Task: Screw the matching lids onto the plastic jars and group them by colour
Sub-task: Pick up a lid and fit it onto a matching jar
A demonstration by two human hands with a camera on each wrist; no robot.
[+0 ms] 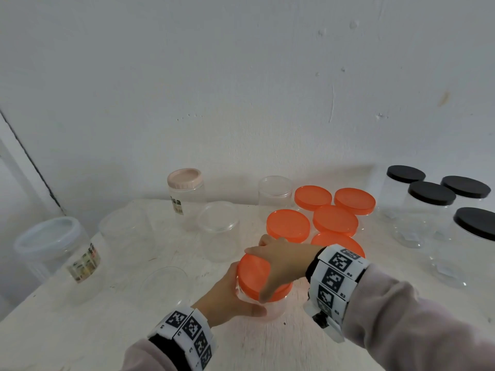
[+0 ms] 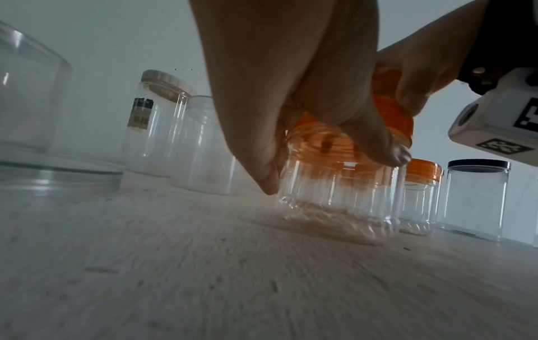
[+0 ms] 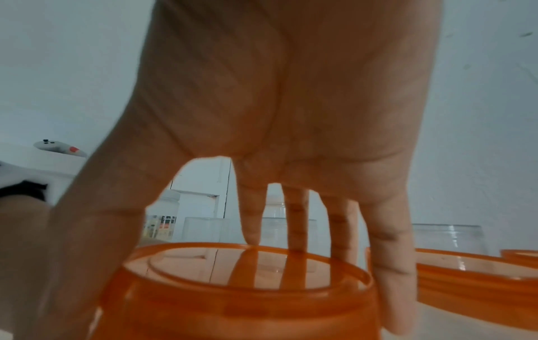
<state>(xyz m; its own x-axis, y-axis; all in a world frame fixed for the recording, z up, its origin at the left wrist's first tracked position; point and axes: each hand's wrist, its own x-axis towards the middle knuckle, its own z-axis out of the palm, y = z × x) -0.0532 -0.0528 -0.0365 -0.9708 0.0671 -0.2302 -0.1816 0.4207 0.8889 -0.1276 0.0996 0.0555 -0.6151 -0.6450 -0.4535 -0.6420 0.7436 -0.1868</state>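
Observation:
A clear ribbed jar (image 1: 273,307) (image 2: 337,197) stands near the table's front, with an orange lid (image 1: 254,274) (image 2: 393,117) (image 3: 238,296) on top of it. My left hand (image 1: 227,295) (image 2: 291,103) grips the jar's body from the left. From above, my right hand (image 1: 281,263) (image 3: 276,138) grips the lid's rim, thumb on the near side and fingers (image 3: 390,264) down the far side. In the left wrist view the lid sits tilted on the jar's neck.
Several orange-lidded jars (image 1: 334,219) cluster just behind my hands. Black-lidded jars (image 1: 431,194) stand at the right. Open clear jars (image 1: 218,226), a pink-lidded jar (image 1: 184,178) and a pale-blue-lidded jar (image 1: 48,236) stand at the left. The white wall lies close behind.

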